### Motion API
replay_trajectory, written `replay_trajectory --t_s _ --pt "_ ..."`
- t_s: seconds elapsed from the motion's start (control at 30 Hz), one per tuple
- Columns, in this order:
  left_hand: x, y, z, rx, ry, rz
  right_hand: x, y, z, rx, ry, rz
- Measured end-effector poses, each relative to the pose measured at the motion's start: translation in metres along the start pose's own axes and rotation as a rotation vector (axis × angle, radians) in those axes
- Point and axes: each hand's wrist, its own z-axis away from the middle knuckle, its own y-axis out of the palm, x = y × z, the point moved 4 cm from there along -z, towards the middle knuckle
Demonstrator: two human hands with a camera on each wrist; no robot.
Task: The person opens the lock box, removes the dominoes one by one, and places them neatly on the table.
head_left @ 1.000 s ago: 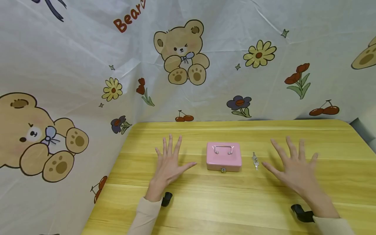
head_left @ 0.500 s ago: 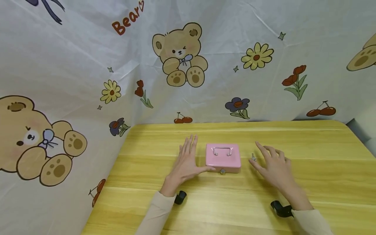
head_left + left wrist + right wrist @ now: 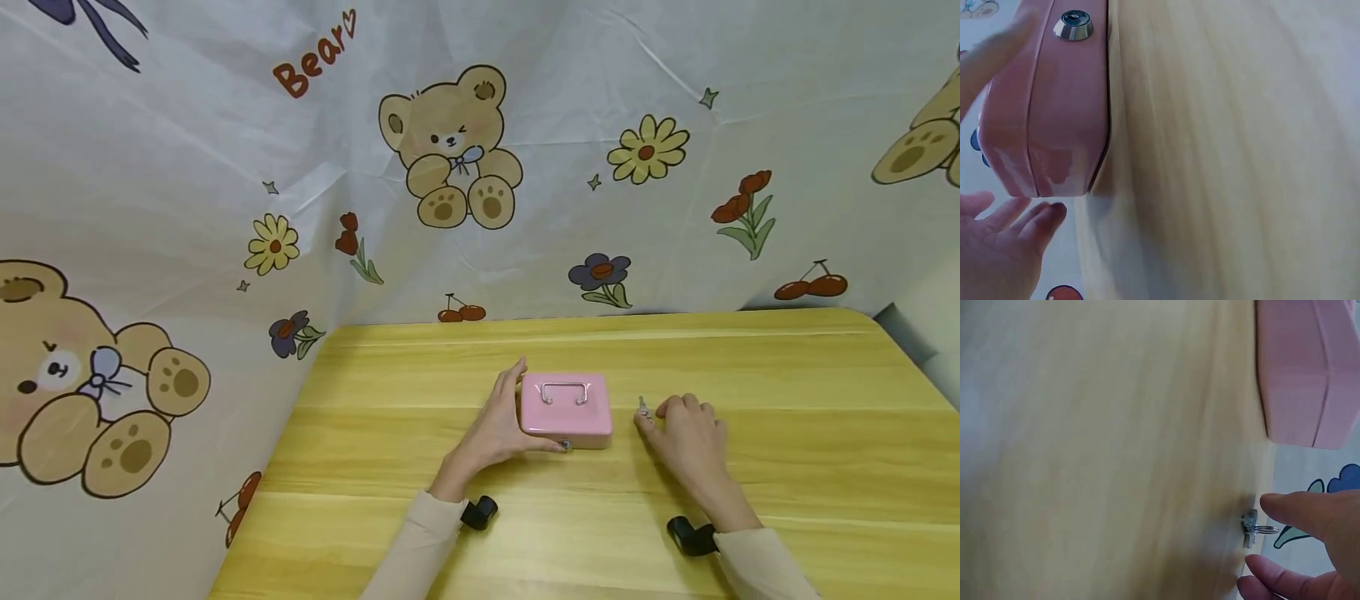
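A pink metal cash box (image 3: 564,404) with a wire carrying handle (image 3: 565,386) on its lid lies flat on the wooden table. Its round silver lock (image 3: 1074,25) shows on the front in the left wrist view. My left hand (image 3: 497,427) spans the box's left end, thumb along the front and fingers at the left side; whether they touch cannot be told. To the right of the box lie small silver keys (image 3: 1250,527) on a ring (image 3: 1266,530). Around them my right hand (image 3: 690,439) holds its thumb and fingers apart, with a gap left on both sides.
The table (image 3: 810,433) is light yellow wood with rounded far corners. A white cloth (image 3: 555,208) printed with bears and flowers hangs behind it and along the left. Black wrist cameras (image 3: 480,512) sit under both wrists.
Both hands have come inward from wide-spread positions. The left has moved right to the box; the right has moved left and down to the keys, its fingers bending more. The box and keys stay put.
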Motion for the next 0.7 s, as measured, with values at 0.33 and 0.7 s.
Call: replay_trajectory --t_s 0.33,0.7 --pt "0.007 0.0 -0.004 0.044 0.01 -0.011 0.003 0.002 -0.006 -0.049 -0.041 -0.013" --pt "0.011 0.001 -0.006 0.06 0.016 0.024 0.001 0.003 -0.015 0.032 0.004 -0.127"
